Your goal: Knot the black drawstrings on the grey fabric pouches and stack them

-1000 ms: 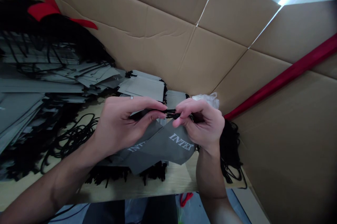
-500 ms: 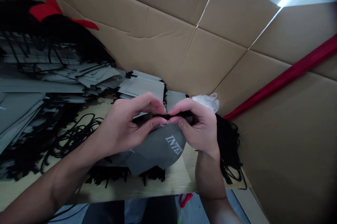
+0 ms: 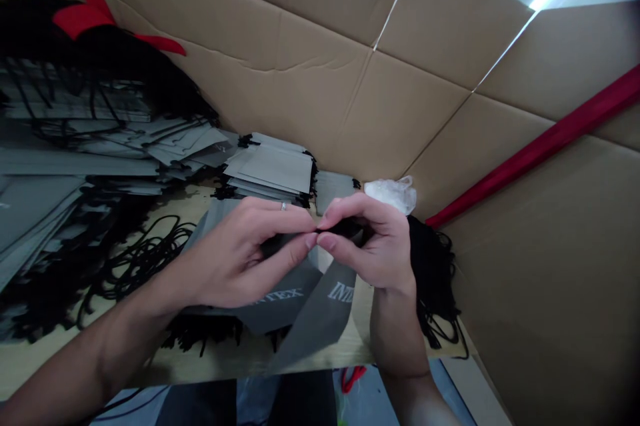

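My left hand (image 3: pixel 245 256), with a ring on one finger, and my right hand (image 3: pixel 377 243) meet in front of me, thumbs and forefingers pinched tip to tip. A black cord (image 3: pixel 345 229) runs between the fingertips and into my right palm; its finer detail is hidden by the fingers. Below my right hand a grey sheet (image 3: pixel 317 326) with white lettering hangs tilted, seemingly attached to the cord. Under my left hand lies another grey sheet (image 3: pixel 280 309), lettered INTEX, on a stack with black cord ends at its front.
Heaped grey sheets (image 3: pixel 40 213) with black cords fill the table's left side. Loose black cords (image 3: pixel 135 256) lie nearer. Behind stand a smaller sheet stack (image 3: pixel 273 166) and a clear plastic bag (image 3: pixel 393 195). Black cords (image 3: pixel 433 279) hang at right. Cardboard walls (image 3: pixel 300 46) enclose the table (image 3: pixel 350 346).
The lettered grey sheet has swung down and twisted below my right hand, baring the lettered sheet beneath. My left hand has lowered slightly, its fingers straighter. Both hands still pinch at the cord.
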{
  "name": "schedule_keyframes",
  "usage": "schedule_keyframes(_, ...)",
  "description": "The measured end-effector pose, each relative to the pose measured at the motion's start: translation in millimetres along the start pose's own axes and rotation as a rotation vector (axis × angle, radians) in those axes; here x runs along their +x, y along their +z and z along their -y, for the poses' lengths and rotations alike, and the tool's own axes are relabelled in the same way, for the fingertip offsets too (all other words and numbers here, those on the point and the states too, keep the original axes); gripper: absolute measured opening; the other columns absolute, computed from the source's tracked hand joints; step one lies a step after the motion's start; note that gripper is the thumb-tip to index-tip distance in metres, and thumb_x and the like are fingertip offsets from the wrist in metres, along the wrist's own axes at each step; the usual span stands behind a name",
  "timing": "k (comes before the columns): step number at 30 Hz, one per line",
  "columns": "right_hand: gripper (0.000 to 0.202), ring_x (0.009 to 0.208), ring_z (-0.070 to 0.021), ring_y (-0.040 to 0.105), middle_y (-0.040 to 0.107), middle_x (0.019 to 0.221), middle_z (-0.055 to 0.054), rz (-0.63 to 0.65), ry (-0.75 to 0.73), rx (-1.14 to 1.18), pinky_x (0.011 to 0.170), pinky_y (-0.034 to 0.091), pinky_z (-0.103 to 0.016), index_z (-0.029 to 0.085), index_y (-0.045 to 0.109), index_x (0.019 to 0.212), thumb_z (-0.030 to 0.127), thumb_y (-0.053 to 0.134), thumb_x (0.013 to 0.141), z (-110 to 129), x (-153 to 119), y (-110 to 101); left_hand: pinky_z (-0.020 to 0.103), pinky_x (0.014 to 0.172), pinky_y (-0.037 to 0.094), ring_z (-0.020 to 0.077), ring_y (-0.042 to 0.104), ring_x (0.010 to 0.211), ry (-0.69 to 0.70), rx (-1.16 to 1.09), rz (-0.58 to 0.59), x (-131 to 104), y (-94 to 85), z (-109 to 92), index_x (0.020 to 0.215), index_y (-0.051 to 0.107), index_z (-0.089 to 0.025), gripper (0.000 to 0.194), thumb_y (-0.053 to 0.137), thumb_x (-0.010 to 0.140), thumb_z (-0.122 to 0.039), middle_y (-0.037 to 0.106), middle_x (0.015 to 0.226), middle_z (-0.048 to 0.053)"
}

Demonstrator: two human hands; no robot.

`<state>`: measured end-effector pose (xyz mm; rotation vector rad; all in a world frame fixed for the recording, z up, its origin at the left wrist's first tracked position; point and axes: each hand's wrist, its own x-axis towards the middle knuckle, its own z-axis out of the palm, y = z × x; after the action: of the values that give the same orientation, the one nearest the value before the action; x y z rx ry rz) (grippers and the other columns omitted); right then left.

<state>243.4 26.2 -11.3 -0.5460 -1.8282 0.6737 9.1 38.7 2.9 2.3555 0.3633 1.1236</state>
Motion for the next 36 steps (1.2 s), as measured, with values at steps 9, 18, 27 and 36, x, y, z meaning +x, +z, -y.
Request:
schedule_keyframes(9,0.019,0.068,-0.0169,0.08,0.085,0.082,-0.001,0.07,0.081,0.543,0.063,0.067,-0.029,0.024,0.082,0.107,0.021,0.094,0.092,-13.6,-2.6,21.8,0.029,0.053,0.034,0.0113,0.042,0.056,-0.086,-0.271,0.037,-3.5,-5.2,-18.8,0.073,0.05,-0.02,0.035,0.058,0.104,-0.007,0.043,0.067,-0.003)
schedule_keyframes(18,0.039,0.076,-0.0147,0.076,0.079,0.092,0.001,-0.023,0.144,0.173,0.069,0.063,-0.025,0.026,0.081,0.12,0.032,0.1,0.087,4.9,7.1,-2.7,0.027,0.052,0.035,0.01,0.043,0.055,-0.019,0.051,-0.048,1.3,-10.2,-11.5,0.078,0.058,-0.02,0.032,0.06,0.108,-0.013,0.046,0.064,-0.005)
schedule_keyframes(27,0.016,0.078,-0.0162,0.075,0.081,0.091,-0.001,-0.176,0.143,-0.152,0.069,0.062,-0.027,0.024,0.083,0.105,0.036,0.09,0.096,15.7,4.4,-6.3,0.026,0.061,0.037,0.0094,0.045,0.062,0.012,0.241,-0.105,-2.0,-4.9,-4.9,0.086,0.061,-0.019,0.025,0.06,0.109,-0.009,0.051,0.07,-0.006)
schedule_keyframes(36,0.009,0.068,-0.0121,0.069,0.078,0.082,0.003,-0.191,0.141,-0.155,0.058,0.055,-0.023,0.025,0.079,0.096,0.028,0.088,0.097,14.9,7.0,6.8,0.026,0.064,0.045,0.0119,0.065,0.07,-0.029,0.286,-0.088,-2.6,0.6,-0.2,0.113,0.076,-0.015,0.019,0.063,0.115,-0.028,0.074,0.083,-0.001)
